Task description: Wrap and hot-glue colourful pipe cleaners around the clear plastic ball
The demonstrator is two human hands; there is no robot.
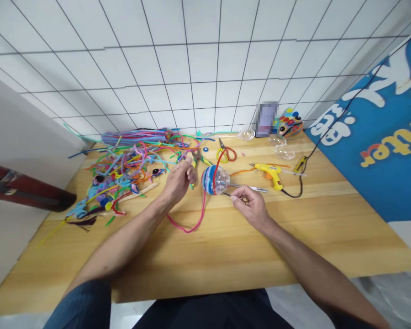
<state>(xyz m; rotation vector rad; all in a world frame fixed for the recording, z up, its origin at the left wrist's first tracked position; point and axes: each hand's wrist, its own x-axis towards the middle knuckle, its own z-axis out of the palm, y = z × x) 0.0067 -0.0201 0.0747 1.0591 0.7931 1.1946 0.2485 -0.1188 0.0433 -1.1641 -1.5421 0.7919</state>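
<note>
A clear ball [222,181], wrapped on its left with blue, white and red fuzzy pipe cleaners, rests on the wooden table [205,260]. A red pipe cleaner [219,161] sticks up from it, and a pink pipe cleaner [188,230] loops from below it toward my left wrist. My left hand [180,179] is closed left of the ball, beside the pliers [197,156]; what its fingers hold is hidden. My right hand [251,205] pinches a thin metal tool [227,194] whose tip reaches the ball's lower right. Behind it lies a slim silver tool [251,188].
A tangled pile of pipe cleaners [123,167] covers the table's left, with a bundle [137,137] behind. Scissors [226,154], a yellow glue gun [270,174] with its cord, clear half-shells [285,151], a phone [266,119] and a decorated ball [290,122] stand toward the back.
</note>
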